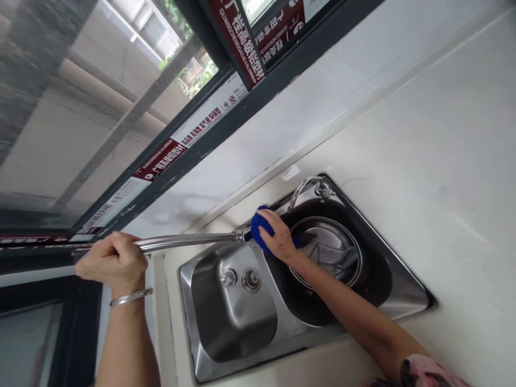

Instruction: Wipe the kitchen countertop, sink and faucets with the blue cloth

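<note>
My left hand (115, 262) is closed around the end of a long steel tube (189, 240) that runs to the right toward the sink's back rim. A silver bangle sits on that wrist. My right hand (276, 236) is wrapped over a blue cloth (259, 223), pressing it where the tube meets the rim of the steel double sink (242, 344). The view is strongly tilted.
The sink's right basin holds a round steel strainer bowl (326, 242) with a grey cloth in it. A curved tap (308, 185) stands at the back rim. A white counter (443, 161) surrounds the sink. A dark-framed window (189, 140) with stickers runs behind.
</note>
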Available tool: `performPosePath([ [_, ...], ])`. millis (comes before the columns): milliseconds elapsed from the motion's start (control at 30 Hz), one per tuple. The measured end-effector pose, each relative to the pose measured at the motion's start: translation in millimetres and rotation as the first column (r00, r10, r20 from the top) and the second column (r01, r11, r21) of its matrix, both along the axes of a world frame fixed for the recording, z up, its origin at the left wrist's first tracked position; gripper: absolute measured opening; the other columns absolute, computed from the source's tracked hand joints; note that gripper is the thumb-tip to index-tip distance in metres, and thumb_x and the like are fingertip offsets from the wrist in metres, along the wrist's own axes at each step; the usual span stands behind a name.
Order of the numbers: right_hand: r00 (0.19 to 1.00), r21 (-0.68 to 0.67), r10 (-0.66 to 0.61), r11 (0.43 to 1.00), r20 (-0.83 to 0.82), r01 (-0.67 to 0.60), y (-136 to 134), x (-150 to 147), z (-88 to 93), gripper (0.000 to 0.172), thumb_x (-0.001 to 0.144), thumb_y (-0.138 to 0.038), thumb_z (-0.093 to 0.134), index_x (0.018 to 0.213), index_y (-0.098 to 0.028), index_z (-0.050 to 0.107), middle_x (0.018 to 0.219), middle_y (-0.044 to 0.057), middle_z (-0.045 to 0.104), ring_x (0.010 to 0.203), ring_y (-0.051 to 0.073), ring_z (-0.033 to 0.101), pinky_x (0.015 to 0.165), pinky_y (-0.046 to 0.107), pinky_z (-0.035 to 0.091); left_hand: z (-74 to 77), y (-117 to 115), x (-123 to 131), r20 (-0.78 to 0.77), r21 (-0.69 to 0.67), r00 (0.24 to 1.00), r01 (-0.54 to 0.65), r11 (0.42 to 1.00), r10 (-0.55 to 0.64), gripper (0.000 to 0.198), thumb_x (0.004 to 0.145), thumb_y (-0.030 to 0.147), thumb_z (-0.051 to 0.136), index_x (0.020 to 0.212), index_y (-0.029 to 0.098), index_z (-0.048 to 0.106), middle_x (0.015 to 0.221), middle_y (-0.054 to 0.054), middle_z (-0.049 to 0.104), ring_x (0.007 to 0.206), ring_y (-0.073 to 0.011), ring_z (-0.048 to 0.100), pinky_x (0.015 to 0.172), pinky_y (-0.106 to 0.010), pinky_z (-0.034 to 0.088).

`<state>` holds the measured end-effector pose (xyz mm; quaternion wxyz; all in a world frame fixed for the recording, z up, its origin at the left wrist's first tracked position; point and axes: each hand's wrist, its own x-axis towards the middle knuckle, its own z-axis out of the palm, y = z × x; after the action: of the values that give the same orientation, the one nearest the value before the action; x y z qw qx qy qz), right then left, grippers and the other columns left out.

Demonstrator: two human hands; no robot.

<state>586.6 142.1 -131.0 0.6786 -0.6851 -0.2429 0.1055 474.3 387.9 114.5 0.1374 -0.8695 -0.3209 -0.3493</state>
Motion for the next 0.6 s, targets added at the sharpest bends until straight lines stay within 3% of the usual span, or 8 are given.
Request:
performPosePath([
  [100, 0.984, -0.048, 0.134, 0.99, 0.113, -0.13, 10.3, -10.8, -0.9, 0.053, 0.094, -0.015, 0.048, 0.146, -0.023, 0.058, 0.152, 0.007, 0.055, 0.136, 0.022, 0.055, 0.119, 0.04, 0.045, -0.8, -0.2, -0.9, 0.004, 0.047, 0.999, 0.034, 0.998, -0.034, 0.042, 0.083, 0.037, 0.045, 0.069, 0.016, 0.078, 0.041, -0.003, 0.043, 0.051, -0.0204, 0.05, 0.055, -0.033, 0.031],
  [167, 0.972, -0.137, 0.173, 0.979, 0.155, -0.153, 13.2, -21.3, -8.9, 0.059, 0.093, -0.012, 0.048, 0.151, -0.023, 0.054, 0.152, 0.008, 0.055, 0.132, 0.024, 0.058, 0.116, 0.042, 0.048, -1.6, -0.1, -1.7, 0.01, 0.053, 0.999, 0.051, 0.997, -0.051, 0.042, 0.083, 0.037, 0.045, 0.069, 0.015, 0.078, 0.043, -0.003, 0.046, 0.051, -0.0201, 0.051, 0.055, -0.033, 0.032],
  [367, 0.96, -0.371, 0.185, 0.924, 0.211, -0.097, 8.0, -42.8, -27.2, 0.063, 0.09, -0.011, 0.058, 0.152, -0.021, 0.053, 0.139, 0.015, 0.057, 0.124, 0.032, 0.06, 0.1, 0.041, 0.06, -6.9, 4.9, -3.3, 0.056, 0.084, 0.997, 0.05, 0.995, -0.055, 0.042, 0.083, 0.036, 0.044, 0.07, 0.015, 0.078, 0.044, -0.004, 0.048, 0.053, -0.0208, 0.054, 0.056, -0.032, 0.035],
  [600, 0.945, -0.424, 0.19, 0.904, 0.266, -0.062, 6.9, -52.3, -35.6, 0.053, 0.101, -0.014, 0.046, 0.152, -0.022, 0.054, 0.126, 0.017, 0.061, 0.105, 0.03, 0.062, 0.088, 0.042, 0.062, -6.4, -0.2, 1.3, 0.084, 0.075, 0.995, 0.04, 0.996, -0.046, 0.043, 0.082, 0.035, 0.042, 0.068, 0.015, 0.078, 0.044, -0.005, 0.049, 0.055, -0.0218, 0.057, 0.057, -0.033, 0.036],
])
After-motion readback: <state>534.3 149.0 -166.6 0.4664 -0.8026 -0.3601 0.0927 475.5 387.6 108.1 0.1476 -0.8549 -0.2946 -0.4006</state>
